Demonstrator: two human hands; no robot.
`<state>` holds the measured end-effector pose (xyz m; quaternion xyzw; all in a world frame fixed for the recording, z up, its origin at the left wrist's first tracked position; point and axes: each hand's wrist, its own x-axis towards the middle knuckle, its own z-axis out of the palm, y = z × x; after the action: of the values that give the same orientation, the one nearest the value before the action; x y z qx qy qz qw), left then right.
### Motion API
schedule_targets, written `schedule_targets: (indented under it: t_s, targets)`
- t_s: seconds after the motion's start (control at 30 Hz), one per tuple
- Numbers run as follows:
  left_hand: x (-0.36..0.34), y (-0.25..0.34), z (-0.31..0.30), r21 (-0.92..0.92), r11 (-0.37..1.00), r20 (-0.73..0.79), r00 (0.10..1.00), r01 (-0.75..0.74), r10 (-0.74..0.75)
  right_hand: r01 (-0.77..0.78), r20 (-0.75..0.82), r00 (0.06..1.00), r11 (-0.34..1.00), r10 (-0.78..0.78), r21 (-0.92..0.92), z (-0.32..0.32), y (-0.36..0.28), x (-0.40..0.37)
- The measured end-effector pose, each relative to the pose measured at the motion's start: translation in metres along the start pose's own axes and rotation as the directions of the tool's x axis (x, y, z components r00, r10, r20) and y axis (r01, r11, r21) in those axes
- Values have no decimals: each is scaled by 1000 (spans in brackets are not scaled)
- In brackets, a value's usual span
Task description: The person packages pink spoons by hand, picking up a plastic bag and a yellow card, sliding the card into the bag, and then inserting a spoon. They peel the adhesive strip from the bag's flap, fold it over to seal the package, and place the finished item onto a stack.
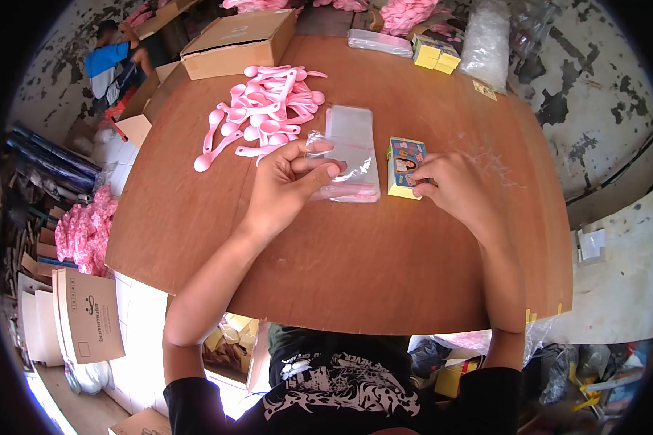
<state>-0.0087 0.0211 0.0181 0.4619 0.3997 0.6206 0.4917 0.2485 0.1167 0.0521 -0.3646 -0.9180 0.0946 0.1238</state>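
Note:
My left hand [286, 181] holds a small clear plastic bag [321, 145] between thumb and fingers. Under and beside it lies a stack of clear plastic bags [359, 163] with pink edges. My right hand [453, 181] pinches the right edge of the top printed card [406, 154], blue with a picture on it. That card lies on a stack of cards with yellow sides [403, 191]. Beyond my left hand is a heap of pink plastic spoons [268, 109], a few lying loose at its near side.
A closed cardboard box [238, 45] stands at the table's far left. Along the far edge are more plastic bags [380, 42], yellow card stacks [435, 54] and a large clear plastic roll [485, 47]. Another person [112, 65] sits at the far left.

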Motion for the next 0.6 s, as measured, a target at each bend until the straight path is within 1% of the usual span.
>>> schedule_targets:
  t_s: [0.03, 0.07, 0.1, 0.13, 0.17, 0.2, 0.23, 0.27, 0.3, 0.33, 0.37, 0.4, 0.43, 0.47, 0.53, 0.6]
  targets:
    - [0, 1, 0, 64, 998, -24, 1000, 20, -19, 2, -1, 1000, 1000, -2, 2, -2, 4, -1]
    - [0, 1, -1, 65, 998, -25, 1000, 19, -17, 18, -37, 999, 999, -20, -43, -3, 8, -1]
    - [1, -1, -2, 115, 993, -36, 999, 30, -26, 32, -72, 997, 996, -38, -89, -6, 6, -1]
    - [2, -3, -3, 164, 986, -49, 998, 42, -34, 33, -73, 997, 996, -39, -89, -8, 1, -1]
    - [1, -4, -3, 165, 986, -50, 998, 41, -33, 31, -343, 939, 995, 4, 96, -10, -6, -1]
    - [1, -4, -3, 186, 981, -49, 998, 59, -51, 79, -575, 812, 959, 96, 272, -14, -16, -1]
    - [2, -4, -4, 208, 975, -48, 997, 76, -67, 82, -577, 811, 959, 95, 272, -18, -23, -1]
    - [2, -6, -4, 210, 975, -48, 997, 73, -64, 186, -585, 796, 856, 158, 483, -21, -29, -2]
    - [2, -7, -4, 198, 978, -15, 997, 71, -69, 287, -577, 786, 697, 221, 658, -22, -33, -2]
    - [2, -8, -4, 186, 980, 19, 997, 70, -75, 290, -580, 784, 696, 220, 656, -21, -36, -3]
    - [1, -8, -3, 188, 980, 20, 997, 68, -73, 291, -538, 822, 676, 184, 677, -18, -38, -5]
    - [-2, -6, -1, 173, 983, 79, 994, 62, -77, 289, -494, 857, 657, 147, 696, -16, -38, -5]
    - [-3, -5, 1, 157, 986, 136, 987, 58, -80, 290, -496, 856, 658, 147, 695, -15, -39, -3]
    - [-4, -6, 2, 154, 988, 174, 983, 25, -53, 280, -489, 863, 680, 132, 677, -13, -39, -1]
    - [-7, -7, 6, 149, 989, 188, 981, 20, -48, 267, -478, 870, 702, 118, 660, -12, -37, -1]
    - [-9, -9, 7, 141, 990, 196, 980, 16, -44, 113, -263, 959, 705, 106, 700, -14, -33, -2]
